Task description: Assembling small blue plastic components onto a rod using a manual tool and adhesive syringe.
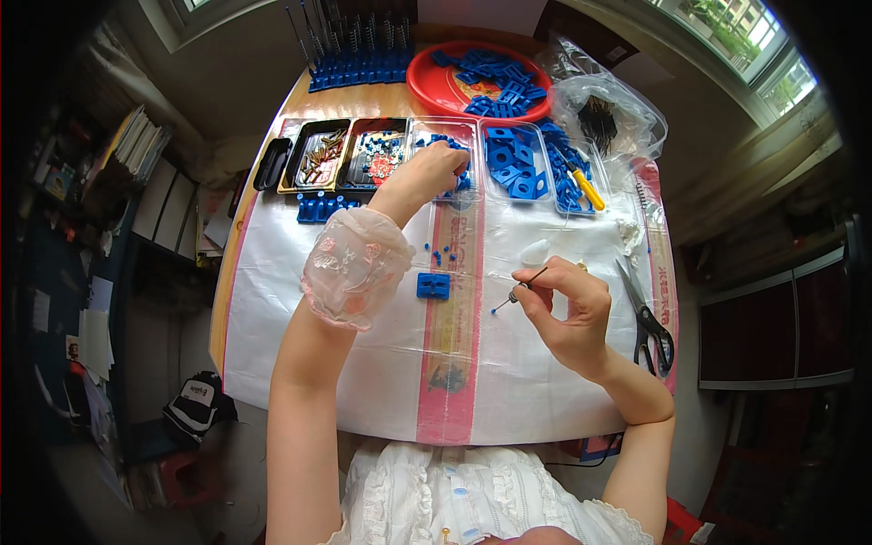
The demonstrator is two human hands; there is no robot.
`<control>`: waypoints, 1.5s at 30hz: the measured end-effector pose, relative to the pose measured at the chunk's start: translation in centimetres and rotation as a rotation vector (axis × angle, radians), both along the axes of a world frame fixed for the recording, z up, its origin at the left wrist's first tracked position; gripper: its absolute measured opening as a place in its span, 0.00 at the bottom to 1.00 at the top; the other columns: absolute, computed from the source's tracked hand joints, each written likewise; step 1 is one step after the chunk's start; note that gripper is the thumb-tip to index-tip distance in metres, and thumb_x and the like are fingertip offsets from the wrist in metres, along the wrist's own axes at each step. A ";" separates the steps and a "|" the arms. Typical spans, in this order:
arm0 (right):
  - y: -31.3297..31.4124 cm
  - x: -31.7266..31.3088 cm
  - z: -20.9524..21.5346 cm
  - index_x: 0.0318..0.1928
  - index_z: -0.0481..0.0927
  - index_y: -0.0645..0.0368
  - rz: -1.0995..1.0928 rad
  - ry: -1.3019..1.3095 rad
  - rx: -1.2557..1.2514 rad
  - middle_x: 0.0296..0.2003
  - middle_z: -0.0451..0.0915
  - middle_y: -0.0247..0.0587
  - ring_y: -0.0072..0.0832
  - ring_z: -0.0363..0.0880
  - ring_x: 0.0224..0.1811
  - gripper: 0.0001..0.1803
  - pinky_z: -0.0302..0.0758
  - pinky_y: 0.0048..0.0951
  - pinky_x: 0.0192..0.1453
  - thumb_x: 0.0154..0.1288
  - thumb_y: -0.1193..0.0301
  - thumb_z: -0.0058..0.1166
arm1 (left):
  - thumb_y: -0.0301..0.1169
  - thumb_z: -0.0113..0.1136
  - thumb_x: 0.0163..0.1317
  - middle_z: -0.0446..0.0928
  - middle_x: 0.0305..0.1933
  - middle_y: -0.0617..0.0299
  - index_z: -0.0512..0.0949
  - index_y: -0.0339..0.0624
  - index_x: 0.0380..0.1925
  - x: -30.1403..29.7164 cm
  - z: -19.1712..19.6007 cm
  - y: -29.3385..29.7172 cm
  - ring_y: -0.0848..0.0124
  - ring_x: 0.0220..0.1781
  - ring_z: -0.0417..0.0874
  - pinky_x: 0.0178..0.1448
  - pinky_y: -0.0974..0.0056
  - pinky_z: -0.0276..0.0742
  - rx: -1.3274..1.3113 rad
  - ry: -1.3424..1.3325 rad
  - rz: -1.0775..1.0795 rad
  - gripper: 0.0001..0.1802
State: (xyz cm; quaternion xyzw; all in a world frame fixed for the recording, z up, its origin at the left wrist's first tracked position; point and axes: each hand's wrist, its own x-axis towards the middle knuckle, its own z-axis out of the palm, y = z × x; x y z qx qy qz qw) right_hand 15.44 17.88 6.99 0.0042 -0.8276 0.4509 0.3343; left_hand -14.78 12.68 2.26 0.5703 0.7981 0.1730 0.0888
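Observation:
My right hand (577, 304) pinches a thin dark rod (503, 304) over the right part of the table. The rod has a small blue tip at its lower left end, and something small and dark sits around it by my fingers. My left hand (434, 173) reaches forward into a clear tray (420, 129) of small blue pieces; its fingers are curled together, and whatever they grip is hidden. Between the hands lies a blue block (433, 286) with slots. Several tiny blue caps (437, 258) are scattered just beyond it.
Black trays hold brass-coloured pins (323, 156) and small parts. Clear trays hold blue plates (514, 165) and a yellow-handled tool (589, 190). Behind stand a red basin (423, 88), a rack of upright rods (359, 73) and a plastic bag (636, 118). Black scissors (647, 320) lie right.

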 end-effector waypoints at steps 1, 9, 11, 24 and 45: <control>-0.1 -0.1 0.1 0.44 0.89 0.64 0.004 -0.001 0.008 0.24 0.78 0.33 0.17 0.74 0.23 0.12 0.67 0.22 0.27 0.60 0.85 0.70 | 0.23 0.65 0.63 0.81 0.46 0.46 0.81 0.39 0.45 0.5 0.6 -0.6 0.48 0.53 0.83 0.59 0.49 0.79 0.026 -0.012 -0.042 0.10; 0.2 -0.1 0.2 0.45 0.89 0.64 -0.011 -0.009 0.021 0.25 0.79 0.34 0.17 0.74 0.23 0.12 0.68 0.22 0.28 0.60 0.85 0.69 | 0.23 0.67 0.64 0.81 0.47 0.49 0.82 0.37 0.45 7.1 1.7 -5.0 0.49 0.51 0.85 0.56 0.50 0.80 -0.066 -0.244 -0.319 0.10; 0.3 -0.1 0.1 0.45 0.89 0.63 -0.008 -0.008 0.029 0.25 0.79 0.34 0.17 0.75 0.23 0.12 0.68 0.22 0.28 0.60 0.85 0.69 | 0.22 0.68 0.63 0.81 0.49 0.48 0.83 0.37 0.47 7.3 0.5 -5.1 0.49 0.53 0.86 0.56 0.51 0.81 -0.107 -0.220 -0.326 0.12; 0.4 0.0 0.1 0.44 0.89 0.64 -0.012 -0.010 0.012 0.25 0.79 0.34 0.17 0.74 0.23 0.12 0.67 0.22 0.28 0.60 0.85 0.70 | 0.20 0.66 0.65 0.83 0.50 0.50 0.84 0.38 0.49 5.8 2.5 -5.6 0.52 0.51 0.87 0.55 0.52 0.83 0.052 -0.244 -0.279 0.13; 0.1 0.1 0.2 0.42 0.89 0.63 -0.008 -0.013 0.043 0.24 0.78 0.33 0.16 0.72 0.21 0.10 0.66 0.22 0.25 0.60 0.84 0.69 | 0.32 0.73 0.58 0.89 0.41 0.51 0.90 0.46 0.41 0.5 0.2 0.2 0.54 0.46 0.90 0.54 0.52 0.84 0.017 0.120 -0.020 0.10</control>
